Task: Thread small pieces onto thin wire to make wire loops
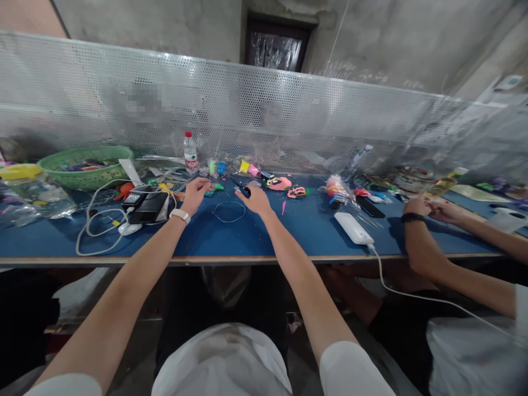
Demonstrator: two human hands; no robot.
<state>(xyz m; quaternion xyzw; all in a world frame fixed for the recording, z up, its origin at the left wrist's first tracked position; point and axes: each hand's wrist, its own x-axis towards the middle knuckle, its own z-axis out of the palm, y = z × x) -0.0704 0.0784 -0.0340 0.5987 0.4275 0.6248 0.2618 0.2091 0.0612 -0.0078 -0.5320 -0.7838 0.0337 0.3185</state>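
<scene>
Both my arms reach out over a blue worktable (289, 231). My left hand (195, 192), with a white band on its wrist, pinches a small green piece of clay (215, 187). My right hand (254, 199) is closed round a dark blue tool (242, 190). A thin wire loop (229, 211) lies on the table between the two hands. Just beyond them sit pink and orange clay figures (284, 186) and small bags of coloured clay (231, 166).
A green basket (84, 165), a water bottle (190, 152), a black charger with white cables (144, 206) and a white power bank (353, 227) are on the table. A perforated metal screen (247, 110) backs it. Another person's hands (429, 209) work at the right.
</scene>
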